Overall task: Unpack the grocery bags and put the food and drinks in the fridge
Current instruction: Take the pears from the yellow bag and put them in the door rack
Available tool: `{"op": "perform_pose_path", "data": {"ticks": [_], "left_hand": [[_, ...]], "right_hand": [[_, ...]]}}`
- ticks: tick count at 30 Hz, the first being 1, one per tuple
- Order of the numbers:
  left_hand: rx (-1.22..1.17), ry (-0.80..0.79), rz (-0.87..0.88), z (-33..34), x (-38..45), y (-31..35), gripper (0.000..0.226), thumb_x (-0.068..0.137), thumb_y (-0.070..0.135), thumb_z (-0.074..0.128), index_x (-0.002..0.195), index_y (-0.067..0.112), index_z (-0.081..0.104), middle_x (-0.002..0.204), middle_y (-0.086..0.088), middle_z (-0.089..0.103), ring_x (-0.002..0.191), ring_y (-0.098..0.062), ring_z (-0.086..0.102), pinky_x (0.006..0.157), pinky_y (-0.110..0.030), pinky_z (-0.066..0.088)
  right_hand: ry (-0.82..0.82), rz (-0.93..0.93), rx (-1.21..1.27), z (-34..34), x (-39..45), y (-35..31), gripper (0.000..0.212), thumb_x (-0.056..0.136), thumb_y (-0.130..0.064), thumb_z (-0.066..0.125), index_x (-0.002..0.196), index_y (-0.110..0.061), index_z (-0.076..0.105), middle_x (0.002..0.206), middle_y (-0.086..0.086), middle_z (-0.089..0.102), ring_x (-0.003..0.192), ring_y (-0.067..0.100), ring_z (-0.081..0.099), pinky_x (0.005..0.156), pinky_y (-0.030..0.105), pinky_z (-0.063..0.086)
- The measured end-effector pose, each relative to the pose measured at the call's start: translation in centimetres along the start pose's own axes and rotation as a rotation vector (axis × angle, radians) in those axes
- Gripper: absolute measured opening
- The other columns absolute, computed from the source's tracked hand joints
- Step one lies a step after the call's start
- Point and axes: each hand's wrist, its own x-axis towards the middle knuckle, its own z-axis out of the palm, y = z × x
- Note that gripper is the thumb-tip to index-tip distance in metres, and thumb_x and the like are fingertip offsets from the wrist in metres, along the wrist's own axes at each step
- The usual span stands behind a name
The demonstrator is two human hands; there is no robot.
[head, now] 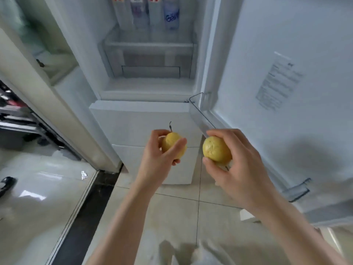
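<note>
Holding one yellow fruit apiece, both hands hover in front of the open fridge (149, 77). The left hand (160, 155) curls its fingers (176, 148) and thumb round the left fruit (174, 145), whose dark stem points up toward 12 o'clock. The right hand (238, 165) grips the right fruit (216, 149) from its 3 o'clock side, fingers over the top and thumb beneath, with a stem showing at the underside. The two fruits sit side by side, near each other but apart.

Beyond them at 12 o'clock the fridge compartment holds four bottles (171, 14) standing in a row on a shelf, above a clear drawer (149, 60). The door (286, 73) stands open at 2 o'clock and bears a printed label (278, 83). A pale plastic bag (200, 253) lies on the tiled floor (172, 217) at 6 o'clock, between the forearms.
</note>
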Motion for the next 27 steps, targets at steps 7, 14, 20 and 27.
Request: {"op": "perform_pose_path", "data": {"ticks": [7, 14, 20, 27], "left_hand": [[0.102, -0.217, 0.177, 2.8, 5.4, 2.5, 0.039, 0.078, 0.037, 0.078, 0.100, 0.027, 0.047, 0.102, 0.003, 0.061, 0.071, -0.017, 0.067, 0.062, -0.028, 0.056], [0.453, -0.367, 0.475, 5.6, 11.7, 5.6, 0.042, 0.082, 0.029, 0.076, 0.112, 0.031, 0.047, 0.115, 0.011, 0.054, 0.089, -0.011, 0.056, 0.072, -0.021, 0.043], [0.875, -0.621, 0.480, 7.8, 16.4, 6.5, 0.048, 0.083, 0.027, 0.074, 0.125, 0.028, 0.052, 0.118, 0.007, 0.054, 0.100, -0.016, 0.052, 0.076, -0.022, 0.042], [1.318, -0.738, 0.532, 10.4, 19.1, 4.3, 0.045, 0.078, 0.031, 0.075, 0.118, 0.027, 0.054, 0.112, 0.002, 0.055, 0.104, -0.023, 0.055, 0.076, -0.035, 0.045]], "right_hand": [[0.200, 0.134, -0.160, -1.1, 0.9, 1.4, 0.045, 0.076, -0.010, 0.075, 0.117, -0.022, 0.059, 0.112, -0.003, 0.050, 0.091, 0.004, 0.051, 0.081, 0.002, 0.034], [0.092, 0.139, -0.380, -3.0, 4.4, 3.7, 0.054, 0.078, -0.010, 0.075, 0.125, -0.024, 0.054, 0.121, -0.003, 0.048, 0.095, 0.011, 0.050, 0.074, 0.006, 0.032], [-0.112, 0.173, -0.501, -2.3, 8.3, 5.9, 0.060, 0.081, -0.016, 0.072, 0.134, -0.018, 0.045, 0.130, 0.002, 0.046, 0.106, 0.023, 0.056, 0.079, 0.022, 0.039], [-0.314, 0.293, -0.480, 0.4, 10.3, 7.9, 0.033, 0.081, -0.015, 0.064, 0.113, -0.017, 0.058, 0.105, 0.003, 0.048, 0.094, 0.023, 0.056, 0.069, 0.024, 0.037]]}}
